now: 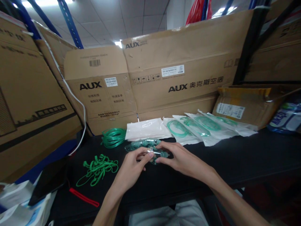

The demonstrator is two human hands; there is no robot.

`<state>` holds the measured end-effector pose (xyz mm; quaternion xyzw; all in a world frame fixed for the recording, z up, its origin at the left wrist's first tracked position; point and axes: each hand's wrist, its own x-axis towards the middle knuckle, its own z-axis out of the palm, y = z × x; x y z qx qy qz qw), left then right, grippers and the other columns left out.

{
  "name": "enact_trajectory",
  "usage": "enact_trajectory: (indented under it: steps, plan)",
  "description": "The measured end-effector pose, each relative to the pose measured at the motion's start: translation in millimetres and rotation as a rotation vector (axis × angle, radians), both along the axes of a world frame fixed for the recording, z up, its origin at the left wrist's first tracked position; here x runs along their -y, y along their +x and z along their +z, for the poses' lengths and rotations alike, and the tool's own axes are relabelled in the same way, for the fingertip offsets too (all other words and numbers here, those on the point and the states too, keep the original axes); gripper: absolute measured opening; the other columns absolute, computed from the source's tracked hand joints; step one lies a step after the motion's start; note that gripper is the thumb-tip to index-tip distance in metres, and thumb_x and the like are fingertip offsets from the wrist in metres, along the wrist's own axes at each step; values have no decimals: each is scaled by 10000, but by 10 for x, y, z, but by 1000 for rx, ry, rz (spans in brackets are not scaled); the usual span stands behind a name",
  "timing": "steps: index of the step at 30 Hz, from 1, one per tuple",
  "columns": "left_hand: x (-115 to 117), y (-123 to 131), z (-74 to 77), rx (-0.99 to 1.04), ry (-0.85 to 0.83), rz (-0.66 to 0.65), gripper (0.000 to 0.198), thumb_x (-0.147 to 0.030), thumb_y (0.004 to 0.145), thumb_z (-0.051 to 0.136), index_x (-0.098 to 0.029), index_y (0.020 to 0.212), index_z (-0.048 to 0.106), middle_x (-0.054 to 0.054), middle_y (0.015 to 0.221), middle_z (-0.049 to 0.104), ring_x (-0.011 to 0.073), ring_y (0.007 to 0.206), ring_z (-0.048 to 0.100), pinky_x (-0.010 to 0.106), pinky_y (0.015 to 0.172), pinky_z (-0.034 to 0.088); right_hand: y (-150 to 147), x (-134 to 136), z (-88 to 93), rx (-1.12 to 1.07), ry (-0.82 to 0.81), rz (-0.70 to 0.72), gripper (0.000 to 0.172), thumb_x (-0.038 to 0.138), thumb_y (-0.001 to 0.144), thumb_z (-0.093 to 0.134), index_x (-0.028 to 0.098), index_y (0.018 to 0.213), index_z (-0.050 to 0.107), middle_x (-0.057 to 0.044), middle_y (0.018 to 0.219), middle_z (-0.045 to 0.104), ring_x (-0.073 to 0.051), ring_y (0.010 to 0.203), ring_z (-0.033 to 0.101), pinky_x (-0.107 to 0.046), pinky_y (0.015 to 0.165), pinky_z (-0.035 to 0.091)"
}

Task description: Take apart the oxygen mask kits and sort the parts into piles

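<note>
White tube light (50,2) glares overhead at the left, burnt out to pure white; the black tabletop (211,163) drinks it in, fading to murk at lower right; a glint sits on the clear plastic piece (158,153) between the fingers (146,159); toward the edges, cartons (28,94) lean, stretched, and the bottle (288,117) blurs.

The small fitting (161,153) looks like glossy clear plastic with a translucent green end, and the mask bundle (141,144) beyond it is thin, see-through plastic catching highlights. The coiled tubing (113,138) is smooth, shiny, pliable plastic; the green straps (98,168) look rubbery and duller. White pouches (149,129) pair a paper-like sheet with glossy, wrinkled film. The surface (235,160) is dark and matt. Behind stand cardboard panels (195,56), matt brown with glossy paper labels (172,71), while shiny tape (246,92) covers the cardboard box (217,108)
</note>
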<state>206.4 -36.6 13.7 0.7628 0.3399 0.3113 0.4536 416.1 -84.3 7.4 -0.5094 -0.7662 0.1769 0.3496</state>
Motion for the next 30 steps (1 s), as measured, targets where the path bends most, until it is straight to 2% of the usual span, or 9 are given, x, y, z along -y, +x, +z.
enact_trajectory:
  steps: [4, 7, 10, 13, 16, 18, 22, 30]
  plan:
    - [12, -2, 31, -16, 4, -14, 346, -475, 942, 564, -170, 1002, 714, 50, 944, 717, 194, 861, 646, 209, 589, 485, 21, 7, 12, -4, -19, 31, 307, 413, 919, 659, 276, 1191, 623, -29, 1202, 677, -244, 1123, 605, -328, 946, 441]
    - [30, -12, 61, -41, 32, -8, 347, -482, 943, 556, -179, 952, 725, 35, 889, 711, 182, 805, 640, 216, 601, 495, 26, 19, 40, -11, -48, 90, 261, 408, 958, 602, 288, 1190, 614, -21, 1204, 672, -240, 1127, 602, -323, 950, 431]
    - [33, -30, 75, -64, 137, 138, 354, -488, 952, 536, -188, 901, 719, 21, 791, 695, 174, 715, 632, 230, 598, 495, 21, 31, 64, 0, -70, 79, 219, 387, 997, 537, 292, 1183, 602, -18, 1145, 673, -228, 1082, 610, -318, 933, 426]
    - [13, -39, 67, -35, 288, 270, 265, -422, 959, 548, -212, 1015, 699, 33, 934, 722, 191, 823, 666, 245, 663, 515, 26, 23, 69, 0, -66, 86, 178, 347, 1022, 490, 271, 1141, 597, -12, 1032, 665, -209, 998, 613, -302, 886, 425]
    - [-2, -29, 57, -50, 395, 186, 209, -304, 948, 580, -244, 1115, 690, 27, 1086, 717, 191, 961, 665, 248, 749, 513, 37, -6, 62, -26, -52, 142, 169, 298, 1036, 450, 241, 1093, 598, -6, 955, 642, -189, 923, 603, -282, 831, 421]
    - [1, -15, 56, -84, 452, 147, 157, -258, 933, 601, -251, 1041, 716, 8, 1024, 726, 178, 924, 664, 242, 750, 495, 36, -23, 61, -48, -52, 165, 184, 281, 1039, 435, 228, 1090, 604, -10, 941, 637, -183, 897, 595, -279, 814, 419]
    - [21, -2, 57, -81, 540, 225, 93, -238, 917, 628, -232, 885, 715, -14, 874, 721, 158, 790, 653, 233, 689, 463, 14, -33, 80, -109, -61, 201, 202, 278, 1034, 440, 215, 1102, 620, -20, 949, 649, -181, 892, 600, -283, 819, 429]
    - [36, -15, 50, -90, 578, 205, 89, -265, 913, 642, -221, 865, 702, 11, 907, 728, 181, 827, 656, 246, 689, 469, 29, -29, 109, -234, -157, 274, 165, 307, 992, 530, 217, 1064, 649, -13, 942, 672, -184, 902, 633, -277, 822, 466]
